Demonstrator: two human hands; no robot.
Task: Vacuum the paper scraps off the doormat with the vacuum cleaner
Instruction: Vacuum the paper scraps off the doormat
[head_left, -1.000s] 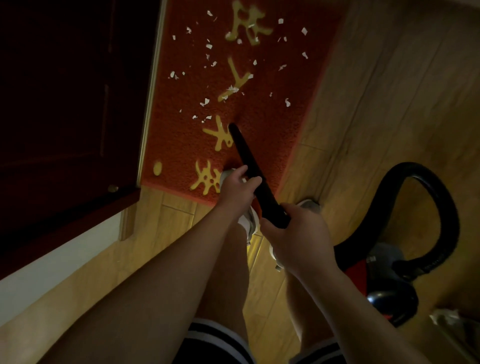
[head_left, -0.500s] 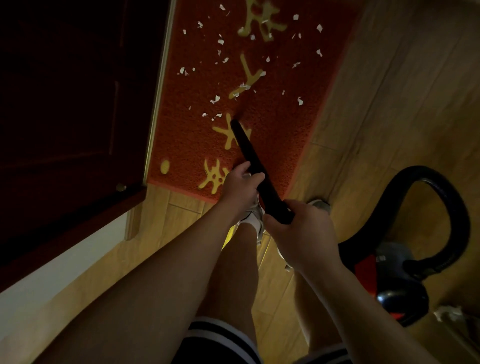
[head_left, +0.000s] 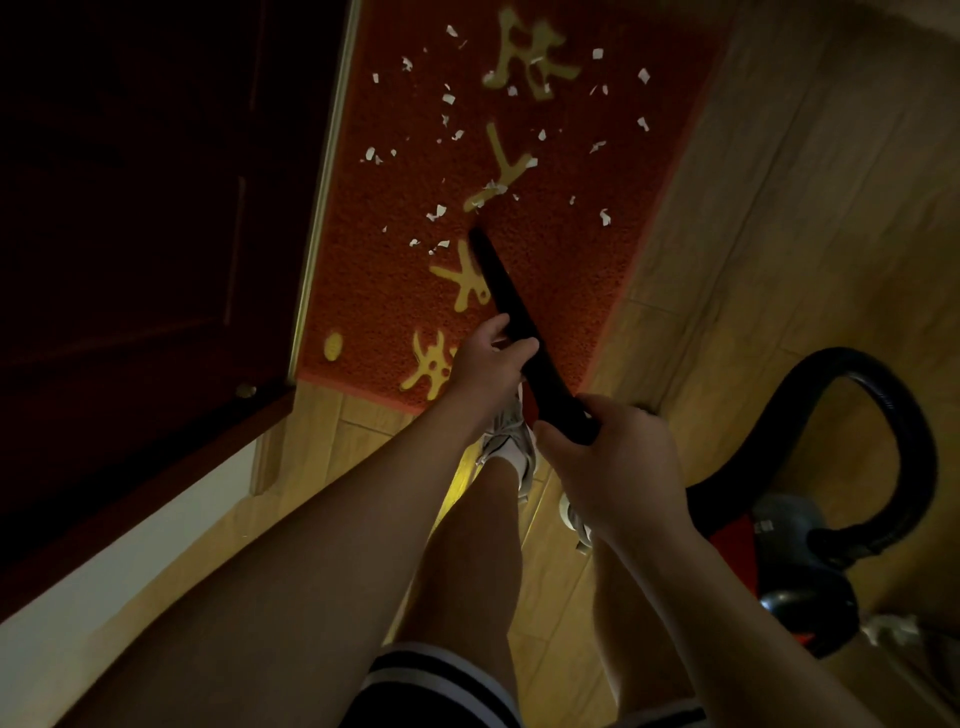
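A red doormat (head_left: 561, 270) with yellow characters lies on the wooden floor, strewn with several white paper scraps (head_left: 436, 213) over its far half. A black vacuum nozzle (head_left: 501, 291) slants across the mat, its tip down near the closest scraps. My left hand (head_left: 485, 364) grips the nozzle at its middle. My right hand (head_left: 613, 457) grips its rear end. A black hose (head_left: 904, 431) loops from there to the red and black vacuum body (head_left: 779, 582) at the right.
A dark wooden door (head_left: 156, 208) runs along the mat's left edge, with a white wall strip (head_left: 130, 561) below it. My legs and white shoes (head_left: 511, 441) stand at the mat's near edge. Wooden floor (head_left: 805, 208) lies right of the mat.
The nozzle tip has slid a little forward along the mat toward the nearest scraps, both hands moving with it. Both grips are unchanged.
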